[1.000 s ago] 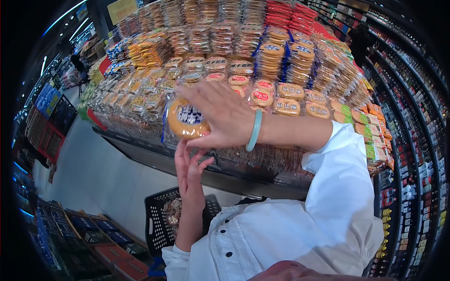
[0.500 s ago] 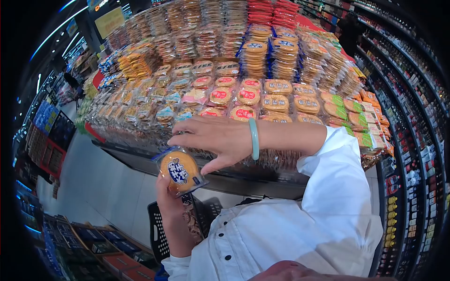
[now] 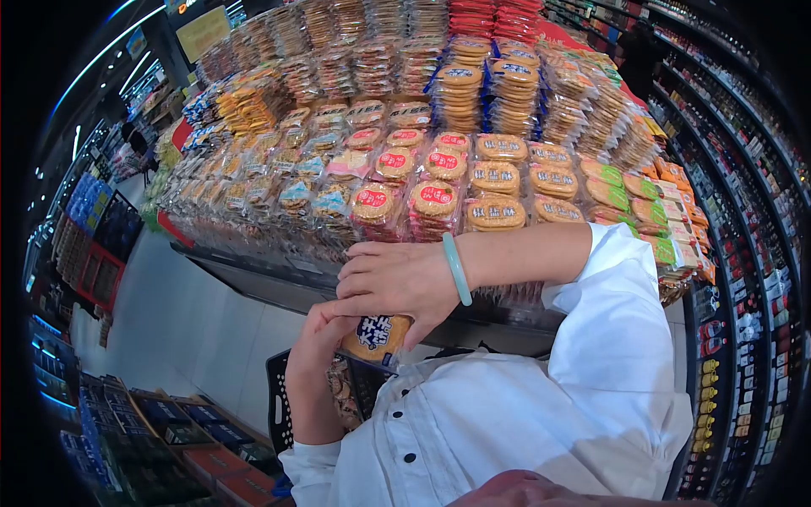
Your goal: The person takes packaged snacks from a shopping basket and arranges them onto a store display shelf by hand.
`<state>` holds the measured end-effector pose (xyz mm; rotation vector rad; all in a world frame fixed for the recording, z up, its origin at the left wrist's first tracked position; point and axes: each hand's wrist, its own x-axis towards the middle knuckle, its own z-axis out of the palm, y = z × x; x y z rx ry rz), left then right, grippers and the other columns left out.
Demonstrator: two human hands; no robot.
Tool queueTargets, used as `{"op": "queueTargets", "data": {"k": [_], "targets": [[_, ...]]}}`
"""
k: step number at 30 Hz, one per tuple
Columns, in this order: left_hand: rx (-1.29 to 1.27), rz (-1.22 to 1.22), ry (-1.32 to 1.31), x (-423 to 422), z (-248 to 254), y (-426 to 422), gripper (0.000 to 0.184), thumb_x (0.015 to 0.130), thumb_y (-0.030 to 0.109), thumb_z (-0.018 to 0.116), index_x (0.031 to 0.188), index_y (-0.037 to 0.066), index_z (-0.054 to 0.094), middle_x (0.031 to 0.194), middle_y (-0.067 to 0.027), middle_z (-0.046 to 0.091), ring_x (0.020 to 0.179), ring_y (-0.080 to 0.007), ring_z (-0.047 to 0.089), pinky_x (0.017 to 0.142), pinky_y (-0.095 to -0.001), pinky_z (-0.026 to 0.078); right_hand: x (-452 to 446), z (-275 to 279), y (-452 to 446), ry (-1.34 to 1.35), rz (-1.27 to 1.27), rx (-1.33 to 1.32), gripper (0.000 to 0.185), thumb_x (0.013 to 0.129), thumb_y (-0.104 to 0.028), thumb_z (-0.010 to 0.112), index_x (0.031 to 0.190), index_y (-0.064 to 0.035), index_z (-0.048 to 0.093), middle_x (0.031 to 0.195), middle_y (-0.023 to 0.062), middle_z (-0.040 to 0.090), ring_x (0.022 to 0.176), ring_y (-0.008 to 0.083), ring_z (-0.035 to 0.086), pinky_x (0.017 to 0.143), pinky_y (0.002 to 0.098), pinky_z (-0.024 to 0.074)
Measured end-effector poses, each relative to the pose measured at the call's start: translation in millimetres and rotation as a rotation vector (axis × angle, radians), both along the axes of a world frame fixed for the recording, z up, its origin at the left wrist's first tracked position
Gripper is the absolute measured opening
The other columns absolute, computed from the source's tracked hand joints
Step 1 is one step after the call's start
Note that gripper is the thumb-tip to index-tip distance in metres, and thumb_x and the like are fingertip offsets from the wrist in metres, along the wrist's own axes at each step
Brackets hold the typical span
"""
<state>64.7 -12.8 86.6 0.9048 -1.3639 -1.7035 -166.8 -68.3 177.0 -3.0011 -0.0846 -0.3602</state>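
A clear packet of round golden biscuits with blue lettering is in front of my chest, just short of the display edge. My left hand grips it by its left side. Over its top lies my right hand, a pale green bangle on the wrist. The right thumb presses along the packet's right edge, and the other fingers reach across towards my left hand, covering the upper part of the packet. Both hands appear closed around it.
Rows of stacked biscuit packets fill the display ahead. A black perforated basket with packets inside is below my left forearm. Bottle shelves run along the right; boxes stand at lower left.
The packet has moved right and closer to my body, tilting flatter. My right hand has come down from beside it onto its top, and my left hand has shifted right with it.
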Motion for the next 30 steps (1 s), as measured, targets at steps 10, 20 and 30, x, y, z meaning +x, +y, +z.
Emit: {"op": "queueTargets", "data": {"k": [10, 20, 30], "targets": [[-0.003, 0.199, 0.359, -29, 6, 6, 0.046, 0.089, 0.023, 0.061, 0.122, -0.008, 0.05, 0.111, -0.0108, 0.063, 0.099, -0.0153, 0.063, 0.088, -0.0294, 0.049, -13, 0, -18, -0.103, -0.179, -0.005, 0.078, 0.063, -0.043, 0.076, 0.122, 0.0007, 0.049, 0.115, 0.0177, 0.054, 0.111, 0.0337, 0.05, 0.098, 0.0441, 0.0365], [-0.035, 0.342, 0.45, -35, 1, 3, 0.04, 0.098, 0.029, 0.047, 0.122, -0.003, 0.05, 0.098, -0.0109, 0.062, 0.08, -0.0162, 0.063, 0.071, -0.0301, 0.055, -49, 64, -123, -0.097, -0.639, -0.214, 0.076, 0.069, -0.042, 0.07, 0.129, -0.0016, 0.047, 0.111, 0.0208, 0.06, 0.105, 0.0356, 0.057, 0.093, 0.0428, 0.043], [0.122, 0.597, 0.542, -4, -58, 54, 0.026, 0.099, 0.02, 0.044, 0.11, 0.0, 0.056, 0.089, -0.0079, 0.062, 0.076, -0.0139, 0.059, 0.069, -0.0291, 0.052, -137, 104, -252, 0.004, -1.171, -0.092, 0.084, 0.068, -0.048, 0.073, 0.134, -0.0027, 0.046, 0.109, 0.0205, 0.065, 0.101, 0.034, 0.062, 0.093, 0.0393, 0.0466]]}}
